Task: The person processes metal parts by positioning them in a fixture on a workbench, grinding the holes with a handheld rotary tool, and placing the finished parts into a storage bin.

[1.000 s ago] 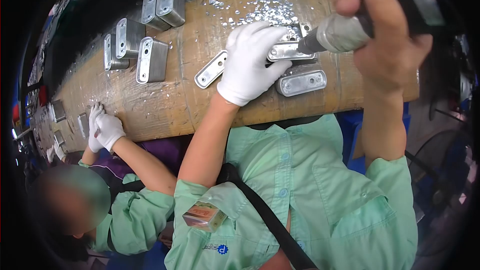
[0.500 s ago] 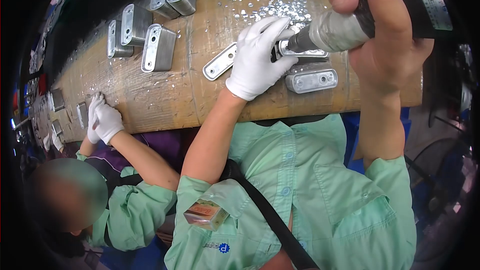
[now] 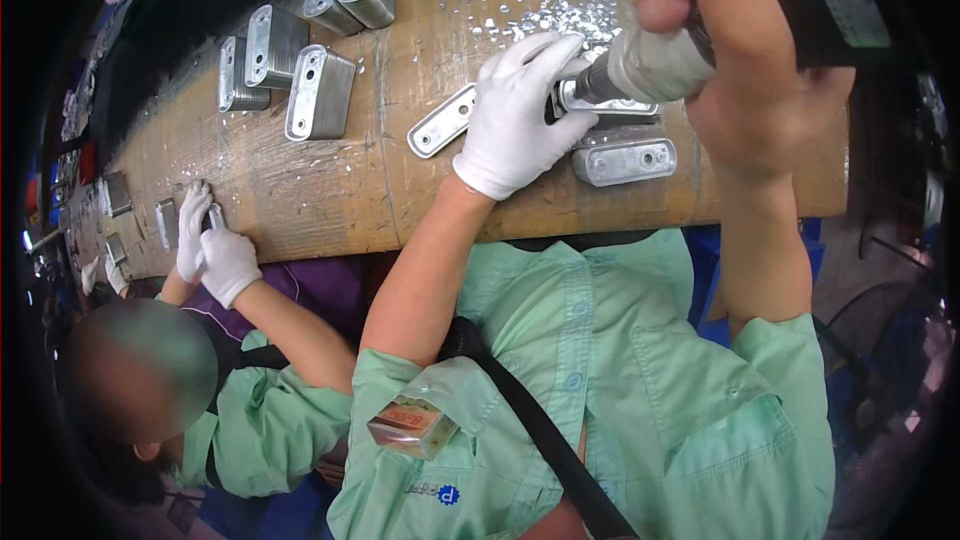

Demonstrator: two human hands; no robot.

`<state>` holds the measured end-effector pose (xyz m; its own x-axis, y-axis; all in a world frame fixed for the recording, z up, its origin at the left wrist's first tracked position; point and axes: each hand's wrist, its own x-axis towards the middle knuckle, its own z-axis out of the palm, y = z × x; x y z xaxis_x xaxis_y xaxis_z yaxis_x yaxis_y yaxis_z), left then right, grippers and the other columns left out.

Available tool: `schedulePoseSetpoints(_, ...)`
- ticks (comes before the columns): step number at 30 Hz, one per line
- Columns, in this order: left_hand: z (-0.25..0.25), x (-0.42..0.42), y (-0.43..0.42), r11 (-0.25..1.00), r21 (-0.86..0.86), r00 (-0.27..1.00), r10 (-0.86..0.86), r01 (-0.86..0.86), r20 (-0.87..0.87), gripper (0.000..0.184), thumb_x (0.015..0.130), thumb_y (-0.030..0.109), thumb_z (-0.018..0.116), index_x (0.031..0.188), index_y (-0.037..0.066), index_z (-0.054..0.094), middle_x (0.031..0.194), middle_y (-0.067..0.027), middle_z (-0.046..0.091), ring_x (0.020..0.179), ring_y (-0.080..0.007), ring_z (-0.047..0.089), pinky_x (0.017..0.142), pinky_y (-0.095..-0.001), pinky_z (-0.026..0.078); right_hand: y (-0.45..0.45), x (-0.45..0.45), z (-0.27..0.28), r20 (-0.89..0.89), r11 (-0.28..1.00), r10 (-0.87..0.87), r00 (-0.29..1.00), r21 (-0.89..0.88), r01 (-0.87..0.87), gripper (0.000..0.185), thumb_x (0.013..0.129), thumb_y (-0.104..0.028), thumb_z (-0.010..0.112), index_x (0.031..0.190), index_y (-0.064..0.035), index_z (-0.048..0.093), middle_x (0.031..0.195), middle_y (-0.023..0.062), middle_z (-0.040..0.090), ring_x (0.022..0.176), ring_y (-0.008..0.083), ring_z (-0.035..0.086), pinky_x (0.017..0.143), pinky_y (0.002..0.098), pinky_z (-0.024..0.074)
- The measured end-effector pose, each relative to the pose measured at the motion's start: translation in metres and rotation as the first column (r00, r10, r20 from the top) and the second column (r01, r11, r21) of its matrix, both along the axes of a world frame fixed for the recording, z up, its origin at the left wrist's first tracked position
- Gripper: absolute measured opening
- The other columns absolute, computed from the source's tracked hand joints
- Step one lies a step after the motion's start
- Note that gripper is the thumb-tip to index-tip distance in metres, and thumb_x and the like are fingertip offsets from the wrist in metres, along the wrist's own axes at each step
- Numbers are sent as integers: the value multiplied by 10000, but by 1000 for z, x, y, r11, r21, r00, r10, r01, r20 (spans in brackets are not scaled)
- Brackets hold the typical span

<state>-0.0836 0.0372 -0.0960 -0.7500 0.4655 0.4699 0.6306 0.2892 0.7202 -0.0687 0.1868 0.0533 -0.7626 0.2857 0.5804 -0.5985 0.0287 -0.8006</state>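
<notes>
My left hand [image 3: 515, 115], in a white glove, is closed round the left end of a silver metal part [image 3: 625, 106]; its fingertips are partly hidden behind the tool. My bare right hand [image 3: 745, 60] grips a dark power tool [image 3: 650, 62] with a wrapped, pale front section. The tool's dark tip meets the part near its left end, beside my left thumb. Just below lies another oblong metal part [image 3: 625, 162]. A flat oblong plate [image 3: 441, 122] lies tilted left of my left hand, partly covered by it.
Several stacks of oblong metal plates [image 3: 318, 95] stand at the upper left of the brown table [image 3: 400, 190]. Small shiny discs [image 3: 560, 5] are scattered beyond my left hand. At the left, a co-worker's gloved hands [image 3: 215, 250] are at the table edge, near small metal parts.
The tool tip has gone from the right end of the metal part to its left end. The view has shifted slightly. The co-worker's hands have moved apart a little.
</notes>
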Motion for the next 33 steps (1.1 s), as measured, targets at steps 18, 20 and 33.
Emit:
schedulePoseSetpoints(18, 36, 7, -44, 980, -108, 986, 166, -165, -7, 799, 748, 57, 882, 1461, 23, 524, 1211, -101, 720, 1029, -190, 687, 934, -339, 555, 135, 94, -9, 43, 902, -323, 946, -290, 321, 258, 922, -84, 661, 1117, 79, 617, 960, 194, 707, 725, 238, 648, 702, 405, 568)
schedulePoseSetpoints(20, 31, 10, -77, 932, -237, 961, 274, -273, -29, 772, 763, 84, 870, 1450, 5, 528, 1207, -102, 723, 1081, -228, 669, 984, -372, 520, 138, 95, -14, 81, 886, -357, 931, -287, 365, 257, 924, -84, 663, 1116, 80, 619, 946, 192, 706, 723, 237, 657, 692, 395, 568)
schedulePoseSetpoints(33, 69, 54, -17, 946, -299, 989, -143, 126, -35, 660, 705, 122, 853, 1312, 18, 616, 1207, -179, 668, 1198, -364, 603, 1023, -455, 463, 116, 97, -5, 35, 924, -216, 976, -316, 215, 224, 939, -95, 634, 1142, 0, 647, 1044, 169, 694, 805, 246, 616, 754, 403, 532)
